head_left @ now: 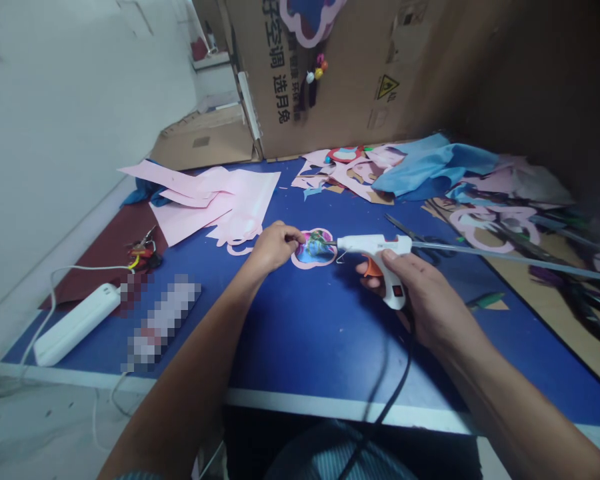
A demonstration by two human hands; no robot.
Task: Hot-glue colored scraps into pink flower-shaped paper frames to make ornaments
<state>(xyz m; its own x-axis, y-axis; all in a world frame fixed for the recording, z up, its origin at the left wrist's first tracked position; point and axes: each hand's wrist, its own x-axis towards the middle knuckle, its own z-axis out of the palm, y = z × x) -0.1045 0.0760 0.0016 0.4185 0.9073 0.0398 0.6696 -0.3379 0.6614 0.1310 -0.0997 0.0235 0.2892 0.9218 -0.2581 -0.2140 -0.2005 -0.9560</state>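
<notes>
The flower-shaped piece (313, 254) with a pink border lies on the blue table (300, 340), in front of me near the middle. I have my left hand (279, 246) at its left edge, fingertips touching it; I can't tell whether they pinch it. My right hand (425, 293) is closed around the handle of a white glue gun (360, 244), its nozzle over the piece's right side, a long glue stick (500, 256) sticking out behind. Beyond I see scissors (403, 225), pink sheets (250, 190), blue cloth (430, 170) and, at the back, cardboard (340, 110).
</notes>
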